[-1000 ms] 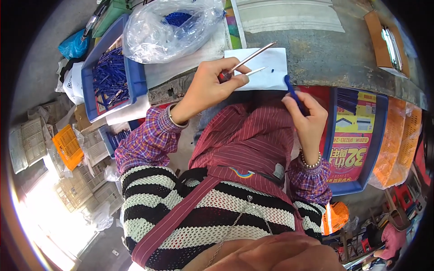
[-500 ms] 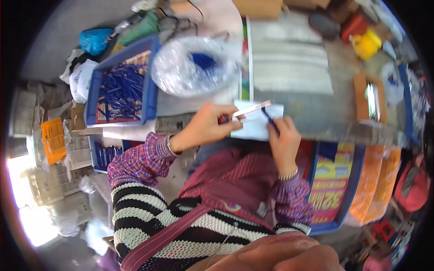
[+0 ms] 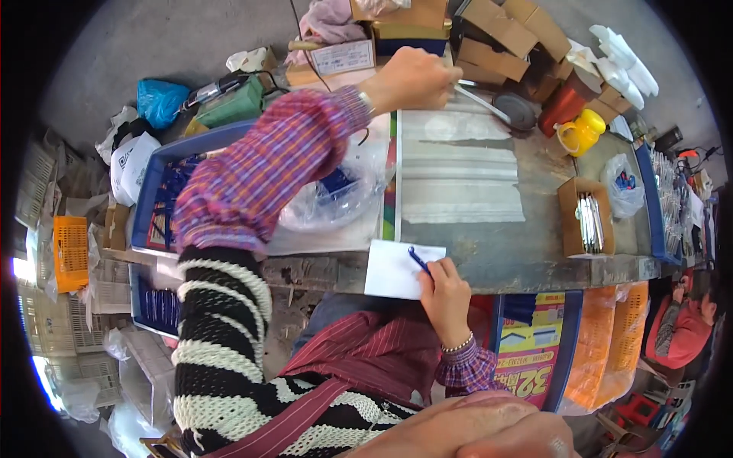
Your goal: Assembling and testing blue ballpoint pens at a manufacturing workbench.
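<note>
My left hand point(image 3: 412, 76) is stretched to the far side of the table, shut on a thin pale stick point(image 3: 477, 99). The stick's tip points at a dark round dish point(image 3: 519, 113). My right hand point(image 3: 444, 294) rests at the near table edge and pinches a small blue piece point(image 3: 418, 261) over a white sheet of paper point(image 3: 393, 269). Between the two hands lies a grey ridged board point(image 3: 458, 179).
A clear bag of blue pieces point(image 3: 336, 191) and a blue tray of blue pieces point(image 3: 164, 200) sit on the left. A brown box of silvery sticks point(image 3: 586, 221), a yellow cup point(image 3: 580, 133) and cardboard boxes point(image 3: 496, 42) stand at right and back. Another person in red point(image 3: 679, 328) is at far right.
My left hand has left the white paper and reached out to the back of the table with the stick. My right hand stays at the paper with the blue piece.
</note>
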A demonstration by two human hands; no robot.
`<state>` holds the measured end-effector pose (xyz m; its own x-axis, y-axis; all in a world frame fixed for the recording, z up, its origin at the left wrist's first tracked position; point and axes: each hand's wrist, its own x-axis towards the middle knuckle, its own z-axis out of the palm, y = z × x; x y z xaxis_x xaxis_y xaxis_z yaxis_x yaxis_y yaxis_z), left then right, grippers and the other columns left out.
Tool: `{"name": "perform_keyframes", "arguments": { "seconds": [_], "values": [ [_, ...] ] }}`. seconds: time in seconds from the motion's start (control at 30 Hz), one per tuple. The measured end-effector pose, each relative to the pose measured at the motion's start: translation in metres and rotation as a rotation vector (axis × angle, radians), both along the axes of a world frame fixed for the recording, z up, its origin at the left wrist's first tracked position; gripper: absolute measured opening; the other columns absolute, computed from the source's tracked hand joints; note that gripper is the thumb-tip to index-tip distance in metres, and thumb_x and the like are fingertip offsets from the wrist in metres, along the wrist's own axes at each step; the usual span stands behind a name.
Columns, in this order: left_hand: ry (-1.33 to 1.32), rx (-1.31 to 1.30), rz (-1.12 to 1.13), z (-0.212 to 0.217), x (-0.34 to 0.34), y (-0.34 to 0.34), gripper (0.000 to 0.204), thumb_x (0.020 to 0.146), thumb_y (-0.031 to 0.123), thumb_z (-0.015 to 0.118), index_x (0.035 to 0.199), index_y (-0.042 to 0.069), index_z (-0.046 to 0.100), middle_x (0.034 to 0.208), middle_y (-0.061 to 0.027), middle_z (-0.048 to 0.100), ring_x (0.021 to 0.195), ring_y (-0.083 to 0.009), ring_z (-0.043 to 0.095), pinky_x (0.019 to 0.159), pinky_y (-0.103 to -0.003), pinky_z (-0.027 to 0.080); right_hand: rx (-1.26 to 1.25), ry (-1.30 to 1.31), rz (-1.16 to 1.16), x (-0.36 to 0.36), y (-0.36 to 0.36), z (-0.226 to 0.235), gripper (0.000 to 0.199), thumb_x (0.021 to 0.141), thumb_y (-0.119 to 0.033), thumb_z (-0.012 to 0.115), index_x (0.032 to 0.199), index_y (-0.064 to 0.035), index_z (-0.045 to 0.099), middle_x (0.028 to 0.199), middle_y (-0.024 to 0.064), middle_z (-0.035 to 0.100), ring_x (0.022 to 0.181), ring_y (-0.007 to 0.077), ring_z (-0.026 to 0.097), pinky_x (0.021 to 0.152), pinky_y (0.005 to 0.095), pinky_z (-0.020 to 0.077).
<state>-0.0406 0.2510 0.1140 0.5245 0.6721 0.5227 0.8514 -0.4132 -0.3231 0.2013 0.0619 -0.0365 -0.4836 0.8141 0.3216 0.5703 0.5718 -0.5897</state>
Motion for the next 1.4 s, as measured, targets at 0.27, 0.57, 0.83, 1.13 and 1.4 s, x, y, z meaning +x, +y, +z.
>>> {"name": "perform_keyframes", "arguments": {
  "seconds": [0.27,0.57,0.83,1.13,1.4],
  "values": [
    [0.063,0.146,0.143,-0.055,-0.034,0.103,0.016,0.069,0.013,0.059,0.084,0.011,0.064,0.085,-0.0085,0.058,0.082,-0.0244,0.060,0.062,-0.036,0.052,-0.072,-0.116,0.032,0.002,-0.001,0.004,0.015,0.078,-0.012,0.060,0.091,-0.0068,0.054,0.085,0.0089,0.052,0.060,0.0309,0.058,0.049,0.0400,0.0465],
    [-0.120,-0.113,0.140,-0.025,-0.028,0.045,0.019,0.073,0.013,0.057,0.090,0.012,0.065,0.082,-0.0066,0.058,0.079,-0.0272,0.061,0.065,-0.040,0.048,-0.098,-0.080,0.026,0.001,0.001,0.009,0.013,0.080,-0.016,0.058,0.090,-0.0077,0.054,0.085,0.0104,0.053,0.063,0.0355,0.057,0.052,0.0444,0.0456],
    [-0.690,-0.805,-0.247,0.006,0.004,-0.108,0.017,0.073,0.011,0.068,0.089,0.006,0.067,0.069,-0.0042,0.063,0.059,-0.0079,0.055,0.054,-0.025,0.042,-1.054,0.708,-0.221,-0.006,-0.003,0.072,0.013,0.085,-0.013,0.058,0.079,-0.0015,0.060,0.061,-0.0060,0.045,0.048,-0.0002,0.032,0.042,0.0184,0.0228],
    [-1.217,-1.273,-0.113,-0.057,0.033,-0.209,0.011,0.076,0.008,0.065,0.086,0.004,0.068,0.064,0.0055,0.053,0.058,-0.0013,0.042,0.050,-0.019,0.031,-1.539,1.265,-0.037,-0.004,-0.029,0.043,0.007,0.085,-0.005,0.056,0.092,-0.0061,0.054,0.089,0.0037,0.057,0.044,-0.0010,0.028,0.038,0.0149,0.0204],
    [-1.297,-1.219,-0.223,-0.086,0.051,-0.219,0.012,0.075,0.010,0.068,0.086,0.006,0.068,0.067,0.0049,0.060,0.057,-0.0012,0.041,0.051,-0.018,0.031,-1.526,1.274,-0.188,-0.005,-0.041,0.032,0.018,0.082,-0.005,0.063,0.098,-0.0061,0.055,0.079,0.0002,0.058,0.043,-0.0005,0.031,0.038,0.0152,0.0209]
  ]
}}
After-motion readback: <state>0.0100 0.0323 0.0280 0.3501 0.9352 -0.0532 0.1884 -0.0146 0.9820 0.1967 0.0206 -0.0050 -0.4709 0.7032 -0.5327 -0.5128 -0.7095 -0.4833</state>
